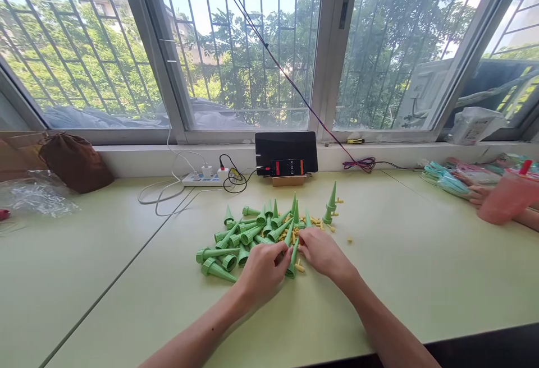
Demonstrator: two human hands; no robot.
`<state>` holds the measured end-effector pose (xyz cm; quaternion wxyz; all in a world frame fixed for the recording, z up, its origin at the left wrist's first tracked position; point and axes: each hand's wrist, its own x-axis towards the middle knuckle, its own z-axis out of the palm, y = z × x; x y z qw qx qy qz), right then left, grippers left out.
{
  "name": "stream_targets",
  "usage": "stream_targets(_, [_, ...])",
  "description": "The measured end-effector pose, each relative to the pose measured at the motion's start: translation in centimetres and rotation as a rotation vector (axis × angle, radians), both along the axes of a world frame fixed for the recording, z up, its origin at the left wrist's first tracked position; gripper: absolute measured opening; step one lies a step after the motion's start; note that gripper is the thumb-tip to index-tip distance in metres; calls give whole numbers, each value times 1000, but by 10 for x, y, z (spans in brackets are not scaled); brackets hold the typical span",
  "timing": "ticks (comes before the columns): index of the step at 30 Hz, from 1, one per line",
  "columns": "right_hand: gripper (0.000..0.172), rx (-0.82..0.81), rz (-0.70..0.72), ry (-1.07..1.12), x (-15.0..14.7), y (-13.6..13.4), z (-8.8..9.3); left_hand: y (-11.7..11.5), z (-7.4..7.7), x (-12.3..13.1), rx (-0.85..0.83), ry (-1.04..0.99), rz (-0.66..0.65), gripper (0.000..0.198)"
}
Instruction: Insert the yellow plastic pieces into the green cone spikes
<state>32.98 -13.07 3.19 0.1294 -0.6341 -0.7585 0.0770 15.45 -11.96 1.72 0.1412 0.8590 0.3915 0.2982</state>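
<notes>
Many green plastic cones [252,233] with ribbed caps lie heaped on the pale green table [147,295]. Small yellow pieces [300,267] are scattered among and beside them. My left hand [265,267] is at the heap's front right, its fingers closed around a green cone that points up between my hands. Close to its right, my right hand [322,250] has its fingertips pinched together at the yellow pieces; what they hold, if anything, is hidden. Right of the heap, green cones with yellow pieces [330,205] stand upright, and one yellow piece lies apart.
A dark tablet and phone [286,157] lean at the window sill. Left of them are a power strip [206,177] with cables and a brown bag [76,160]. At right, another person's hand [478,191] is near a pink cup [507,194] and plastic packets.
</notes>
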Motion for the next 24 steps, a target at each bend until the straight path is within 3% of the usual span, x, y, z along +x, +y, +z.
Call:
stream_targets(15, [11, 66, -68, 44, -4, -4, 8, 1, 0, -1, 50, -10, 11, 35])
stream_targets(24, [13, 236, 53, 484, -4, -5, 13, 2, 0, -2, 48, -96, 3, 14])
